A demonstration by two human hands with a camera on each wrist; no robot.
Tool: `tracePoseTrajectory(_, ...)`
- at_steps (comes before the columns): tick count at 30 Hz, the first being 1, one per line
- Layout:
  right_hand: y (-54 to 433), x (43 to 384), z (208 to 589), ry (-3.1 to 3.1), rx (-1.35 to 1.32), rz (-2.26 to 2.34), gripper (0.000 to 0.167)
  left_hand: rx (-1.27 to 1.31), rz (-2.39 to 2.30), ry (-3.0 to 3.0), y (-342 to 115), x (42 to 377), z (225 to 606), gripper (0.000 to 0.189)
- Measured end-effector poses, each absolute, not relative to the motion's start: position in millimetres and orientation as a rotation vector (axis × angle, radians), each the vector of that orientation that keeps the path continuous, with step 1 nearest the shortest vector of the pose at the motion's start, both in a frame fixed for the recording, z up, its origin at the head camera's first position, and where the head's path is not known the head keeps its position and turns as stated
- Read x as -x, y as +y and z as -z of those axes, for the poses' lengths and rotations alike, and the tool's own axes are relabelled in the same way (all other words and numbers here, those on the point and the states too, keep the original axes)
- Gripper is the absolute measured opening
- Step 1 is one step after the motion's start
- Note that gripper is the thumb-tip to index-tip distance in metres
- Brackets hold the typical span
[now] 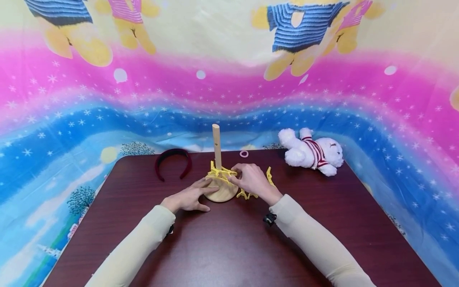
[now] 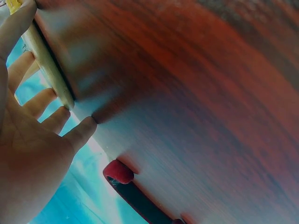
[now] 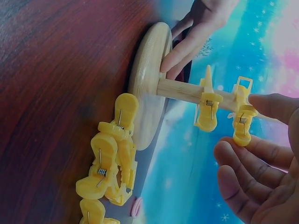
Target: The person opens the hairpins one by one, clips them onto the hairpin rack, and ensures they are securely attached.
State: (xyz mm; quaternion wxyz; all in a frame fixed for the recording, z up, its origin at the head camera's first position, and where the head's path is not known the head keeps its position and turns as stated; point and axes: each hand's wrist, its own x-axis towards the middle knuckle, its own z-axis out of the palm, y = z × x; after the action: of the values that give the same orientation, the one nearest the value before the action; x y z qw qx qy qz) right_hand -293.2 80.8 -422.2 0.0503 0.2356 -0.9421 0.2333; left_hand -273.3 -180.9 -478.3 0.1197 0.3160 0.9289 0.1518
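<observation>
A wooden stand [image 1: 223,194] with a round base and an upright post [image 1: 217,149] stands on the dark table. My left hand [image 1: 191,196] rests on the left side of the base, its fingers extended. In the right wrist view, two yellow spring clothespins are clipped on the post, the lower clothespin [image 3: 208,109] nearer the base. My right hand [image 1: 252,179] pinches the upper clothespin [image 3: 243,122] between thumb and finger. Several more yellow clothespins [image 3: 105,163] lie in a bunch beside the base, by the right hand.
Behind the left hand lies a dark red headband [image 1: 173,151]. A small pink hair tie [image 1: 244,154] sits near the table's back edge. At the back right lies a white plush bear [image 1: 312,151] in a striped shirt. A printed cloth [image 1: 201,95] hangs behind the table.
</observation>
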Motion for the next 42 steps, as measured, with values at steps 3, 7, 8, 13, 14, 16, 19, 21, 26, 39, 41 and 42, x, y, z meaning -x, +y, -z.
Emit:
tracePoseTrajectory(3,80.6,293.2,422.4,-2.868,-0.715,-0.696,0.039,-0.929,-0.451,2.718,-180.7,272.7,477.6,0.078)
tracePoseTrajectory(7,79.6,292.7,422.3,-2.855,-0.716,-0.666,0.036,-0.936,-0.449,2.721,-180.8,272.6,477.1,0.078)
tracePoseTrajectory(8,79.2,292.7,422.3,-2.846,-0.721,-0.658,0.035,-0.934,-0.449,2.720,-180.8,272.5,477.0,0.078)
tracePoseTrajectory(13,76.7,291.8,420.0,-2.807,-0.760,-0.640,0.030,-0.923,-0.442,2.713,-180.4,272.5,476.7,0.078)
tracePoseTrajectory(14,76.3,291.8,419.4,-2.804,-0.767,-0.635,0.030,-0.922,-0.443,2.713,-180.2,272.5,476.5,0.078)
tracePoseTrajectory(16,75.8,291.7,418.3,-2.800,-0.776,-0.630,0.029,-0.923,-0.443,2.714,-180.2,272.5,476.1,0.078)
tracePoseTrajectory(19,75.4,292.3,418.0,-2.797,-0.787,-0.630,0.029,-0.922,-0.449,2.715,-180.2,272.2,475.5,0.078)
tracePoseTrajectory(21,75.6,292.4,418.1,-2.794,-0.788,-0.641,0.029,-0.924,-0.449,2.714,-180.3,272.3,475.4,0.078)
tracePoseTrajectory(26,76.3,292.3,419.0,-2.801,-0.776,-0.677,0.030,-0.920,-0.452,2.704,-180.5,271.6,474.5,0.078)
tracePoseTrajectory(39,83.4,292.4,420.1,-2.842,-0.716,-0.788,0.041,-0.908,-0.451,2.703,-180.3,272.8,476.0,0.078)
tracePoseTrajectory(41,86.7,292.2,420.2,-2.845,-0.704,-0.793,0.041,-0.904,-0.453,2.703,-180.6,273.2,476.4,0.078)
tracePoseTrajectory(42,88.7,292.3,420.3,-2.844,-0.698,-0.793,0.041,-0.904,-0.454,2.704,-180.9,273.3,476.7,0.078)
